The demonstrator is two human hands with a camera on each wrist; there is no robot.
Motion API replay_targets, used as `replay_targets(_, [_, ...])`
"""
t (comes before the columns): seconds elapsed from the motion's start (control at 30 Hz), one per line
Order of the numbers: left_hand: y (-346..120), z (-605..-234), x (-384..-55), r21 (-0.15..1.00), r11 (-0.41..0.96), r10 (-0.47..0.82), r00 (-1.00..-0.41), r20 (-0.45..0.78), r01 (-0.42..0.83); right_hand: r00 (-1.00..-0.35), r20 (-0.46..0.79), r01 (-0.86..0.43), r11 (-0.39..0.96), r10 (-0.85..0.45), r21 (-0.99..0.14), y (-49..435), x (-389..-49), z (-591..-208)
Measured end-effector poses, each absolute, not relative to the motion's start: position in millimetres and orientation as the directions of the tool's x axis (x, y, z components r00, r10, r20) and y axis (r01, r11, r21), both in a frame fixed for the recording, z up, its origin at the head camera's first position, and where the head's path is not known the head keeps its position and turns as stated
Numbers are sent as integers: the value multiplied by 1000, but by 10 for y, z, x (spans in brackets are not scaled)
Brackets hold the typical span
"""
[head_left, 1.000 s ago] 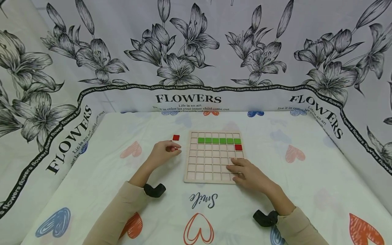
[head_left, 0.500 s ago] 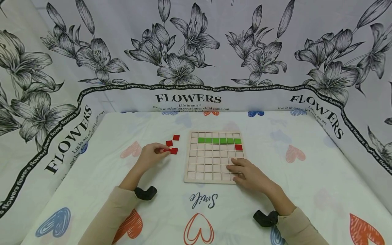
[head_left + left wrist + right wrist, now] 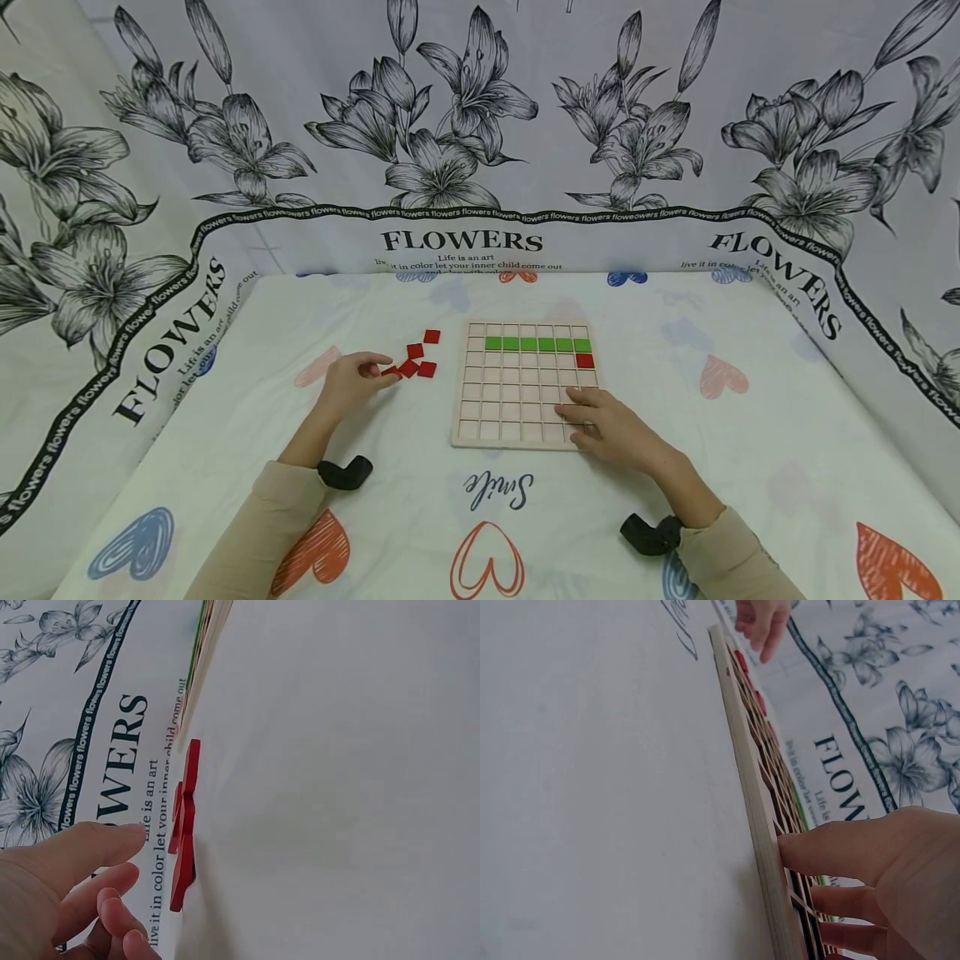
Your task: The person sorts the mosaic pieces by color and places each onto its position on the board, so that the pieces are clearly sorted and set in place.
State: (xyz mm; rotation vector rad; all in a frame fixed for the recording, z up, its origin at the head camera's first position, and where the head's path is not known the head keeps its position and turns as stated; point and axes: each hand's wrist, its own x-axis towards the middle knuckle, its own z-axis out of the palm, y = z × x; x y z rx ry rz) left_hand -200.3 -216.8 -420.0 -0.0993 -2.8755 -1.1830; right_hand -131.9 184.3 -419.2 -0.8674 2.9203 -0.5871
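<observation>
Several loose red square tiles (image 3: 415, 351) lie on the cloth left of a wooden grid board (image 3: 510, 447). Beside the leftmost red tile (image 3: 392, 372) is my left hand (image 3: 352, 383), its fingertips right at that tile in the head view. In the left wrist view the thumb and fingers stand apart, with red tiles (image 3: 182, 874) just beyond them. My right hand (image 3: 618, 429) rests on the board's near right part, fingers spread over the cells. The board carries a row of green tiles (image 3: 528, 344) and one red tile (image 3: 584, 361) below its right end.
A white cloth (image 3: 570, 517) printed with hearts and "Smile" covers the table. Flower-printed fabric (image 3: 472, 158) hangs behind and along the sides. A black wrist-worn piece (image 3: 345, 472) sits at the left cuff, and another black piece (image 3: 649, 534) at the right cuff.
My left hand has moved left and slightly toward me, leaving more red tiles spread on the cloth; the tile pinched half a second ago now lies there. My right hand stays put on the board.
</observation>
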Motion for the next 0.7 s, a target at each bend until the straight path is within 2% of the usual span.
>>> replay_targets(0.7, [-2210, -4227, -2036, 675, 736, -1, -997, -72, -50, -838, 82, -530, 771, -539, -352, 1856, -1347, -4241])
